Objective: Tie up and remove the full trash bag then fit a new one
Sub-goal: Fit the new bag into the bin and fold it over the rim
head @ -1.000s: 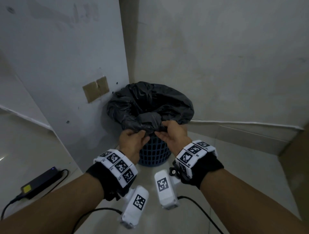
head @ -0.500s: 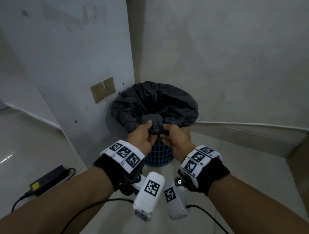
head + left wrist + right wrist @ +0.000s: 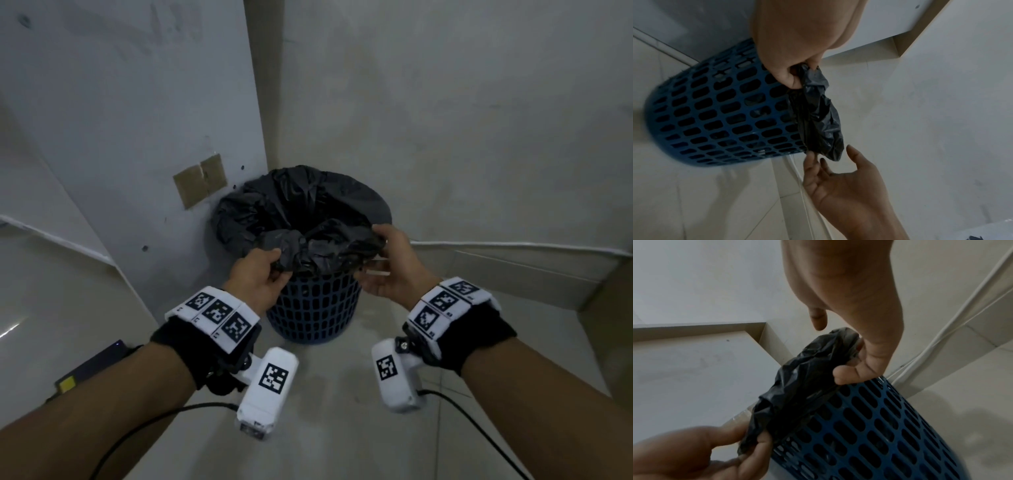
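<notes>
One black trash bag [image 3: 301, 209] lines one blue mesh bin [image 3: 315, 308] in the far corner, its near edge gathered up — the left hand [image 3: 255, 279] pinches one end, the right hand [image 3: 390, 263] curls around the other. Only the head view shows a cardboard patch [image 3: 200, 180] on the left wall and a black power adapter [image 3: 90, 368] with an unreadable yellow label.

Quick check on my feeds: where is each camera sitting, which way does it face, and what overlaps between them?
Head: worn on the head, facing forward and down at the blue basket in the wall corner; both forearms and hands show.
Left wrist: looks along the left hand pinching the black bag; the right hand shows too.
Right wrist: looks along the right hand gripping the bag's edge; left hand below.
Shared: all three show basket, bag and both hands.
</notes>
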